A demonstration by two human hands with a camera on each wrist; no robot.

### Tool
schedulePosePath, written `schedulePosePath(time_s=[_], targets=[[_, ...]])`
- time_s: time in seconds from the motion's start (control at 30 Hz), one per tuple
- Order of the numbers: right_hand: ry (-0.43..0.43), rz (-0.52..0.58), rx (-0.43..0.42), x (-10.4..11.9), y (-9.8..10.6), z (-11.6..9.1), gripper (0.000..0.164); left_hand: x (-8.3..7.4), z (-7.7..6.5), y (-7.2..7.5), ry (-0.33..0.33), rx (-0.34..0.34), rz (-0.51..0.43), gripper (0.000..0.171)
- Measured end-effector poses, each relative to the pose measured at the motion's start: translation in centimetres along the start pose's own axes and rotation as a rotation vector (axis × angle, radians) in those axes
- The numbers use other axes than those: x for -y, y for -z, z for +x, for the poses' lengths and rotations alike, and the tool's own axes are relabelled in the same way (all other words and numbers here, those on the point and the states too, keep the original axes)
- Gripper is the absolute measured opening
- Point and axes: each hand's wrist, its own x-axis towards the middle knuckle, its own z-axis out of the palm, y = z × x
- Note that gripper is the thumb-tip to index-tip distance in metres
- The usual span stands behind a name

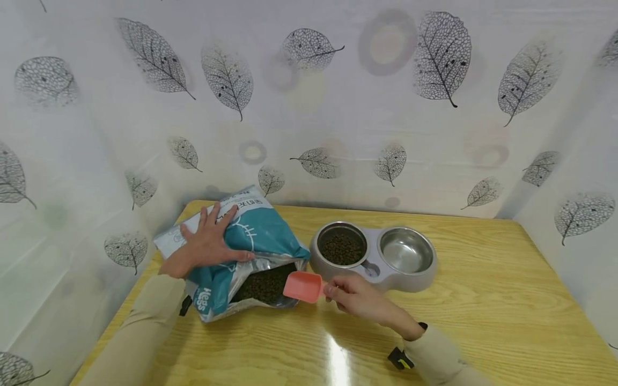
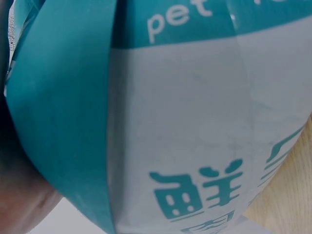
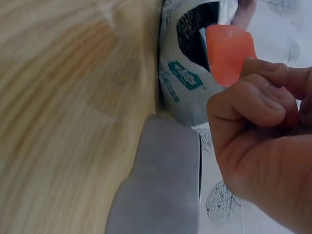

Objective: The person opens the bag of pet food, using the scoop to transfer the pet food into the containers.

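A teal and white pet food bag (image 1: 263, 225) lies on its side, its mouth facing the front and showing brown kibble (image 1: 264, 284) inside. My left hand (image 1: 207, 241) rests on top of it with fingers spread; the left wrist view is filled by the bag's printed side (image 2: 180, 117). With thumb and fingers, my right hand (image 1: 354, 297) grips the handle of a pink scoop (image 1: 303, 286). The scoop is right at the bag's opening, and no kibble shows in it. In the right wrist view the fingers (image 3: 258, 105) curl round the handle.
Just right of the bag stands a grey double feeder (image 1: 374, 236). Its left steel bowl (image 1: 359, 236) contains kibble; the right steel bowl (image 1: 406, 251) shows a bare bottom. A leaf-print cloth (image 1: 347, 118) hangs behind the wooden table (image 1: 483, 321).
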Motion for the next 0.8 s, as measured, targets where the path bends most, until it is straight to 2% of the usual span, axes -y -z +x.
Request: schedulePosePath(time_s=[0.13,0.4,0.8], targets=[[0.014,-0.075,-0.025,-0.1,-1.0,0.4,0.034,-0.1,0.0,0.1,0.002,0.004,0.0,0.128],[-0.044,-0.161,-0.061,0.5,-2.3,0.9,0.033,0.0,0.0,0.3,0.005,0.007,0.006,0.128],[-0.2,-0.065,-0.073,2.5,-3.3,1.9,0.038,0.2,0.1,0.3,0.003,0.013,0.003,0.129]])
